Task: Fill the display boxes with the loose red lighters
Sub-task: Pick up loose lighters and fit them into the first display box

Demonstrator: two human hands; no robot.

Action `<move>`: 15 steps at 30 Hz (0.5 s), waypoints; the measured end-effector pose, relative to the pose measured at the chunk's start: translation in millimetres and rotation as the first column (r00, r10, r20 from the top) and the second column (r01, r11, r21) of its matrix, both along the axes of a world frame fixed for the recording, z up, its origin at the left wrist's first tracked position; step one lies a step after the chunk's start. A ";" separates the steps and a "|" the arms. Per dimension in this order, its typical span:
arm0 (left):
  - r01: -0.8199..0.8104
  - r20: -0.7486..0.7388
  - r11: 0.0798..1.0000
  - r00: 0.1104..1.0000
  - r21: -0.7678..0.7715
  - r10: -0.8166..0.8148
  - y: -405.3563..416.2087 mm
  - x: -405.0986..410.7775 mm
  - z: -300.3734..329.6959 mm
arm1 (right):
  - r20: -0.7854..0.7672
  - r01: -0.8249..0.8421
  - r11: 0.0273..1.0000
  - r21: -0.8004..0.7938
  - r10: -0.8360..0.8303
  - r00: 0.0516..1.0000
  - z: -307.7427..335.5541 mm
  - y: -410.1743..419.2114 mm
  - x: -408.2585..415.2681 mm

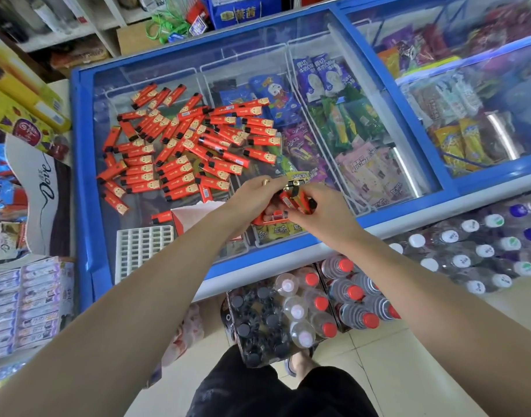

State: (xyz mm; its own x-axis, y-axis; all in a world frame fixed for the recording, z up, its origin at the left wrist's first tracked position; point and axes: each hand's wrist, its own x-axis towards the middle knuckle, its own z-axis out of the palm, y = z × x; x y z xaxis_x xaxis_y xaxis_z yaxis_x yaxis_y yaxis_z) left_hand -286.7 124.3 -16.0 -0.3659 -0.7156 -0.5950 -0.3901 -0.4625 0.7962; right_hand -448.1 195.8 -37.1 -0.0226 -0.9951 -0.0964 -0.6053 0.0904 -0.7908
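Observation:
Many loose red lighters lie scattered on the glass lid of a blue chest freezer. Both my hands meet over the lid's front middle. My left hand and my right hand together grip a small bunch of red lighters, their black tops pointing up and right. A red-and-white display box stands open just left of my left wrist, partly hidden by my forearm. A white plastic grid tray lies at the lid's front left. One single lighter lies beside the box.
Ice-cream packs fill the freezer under the glass. Packs of water bottles stand on the floor in front. Chocolate boxes and a Dove display sit at the left, with shelves behind. A second freezer adjoins on the right.

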 end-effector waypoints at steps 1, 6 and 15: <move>0.019 0.020 1.000 1.000 -0.018 -0.018 -0.4 -0.4 0.0 | -0.005 -0.008 1.000 -0.015 0.008 1.000 -1.6 0.2 0.9; -0.046 0.119 0.998 0.992 -0.034 0.050 -2.2 2.1 -3.9 | 0.017 0.003 1.000 -0.018 -0.002 1.000 -5.8 1.7 -1.6; -0.037 0.224 0.988 0.972 -0.150 0.070 6.3 13.9 -8.3 | -0.061 0.150 0.980 -0.134 -0.159 0.985 -35.5 0.3 3.3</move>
